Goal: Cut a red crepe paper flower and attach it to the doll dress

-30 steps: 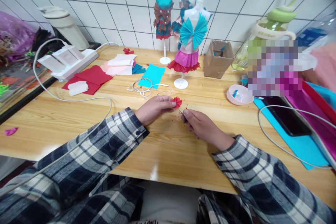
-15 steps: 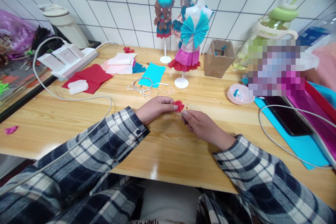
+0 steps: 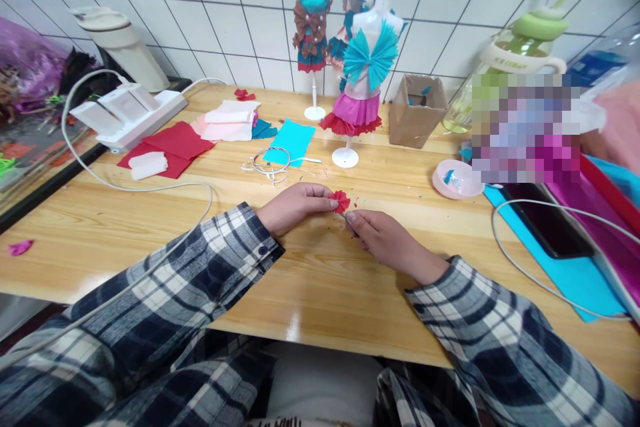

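My left hand [image 3: 306,205] pinches a small pleated red paper flower [image 3: 341,201] between thumb and fingers, above the table's middle. My right hand [image 3: 376,232] is closed on what look like small scissors [image 3: 344,215]; only a thin metal tip shows, touching or just under the flower's lower edge. The rest of that tool is hidden in the fingers. Tiny red scraps [image 3: 356,205] lie on the table around the flower. Behind my hands, a dress-form stand [image 3: 345,158] wears a turquoise pleated bow [image 3: 371,57] and a pink and red paper skirt [image 3: 355,112].
Two more dressed forms [image 3: 313,33] stand behind. Red paper [image 3: 183,147], turquoise paper [image 3: 295,137] and a wire coil [image 3: 271,160] lie to the left and centre. A pink bowl [image 3: 467,188], cardboard box [image 3: 417,120] and phone [image 3: 550,227] are rightward. A white cable [image 3: 200,185] crosses my left sleeve.
Almost nothing differs. Both hands stay in place around the red flower, and the view has shifted very slightly.
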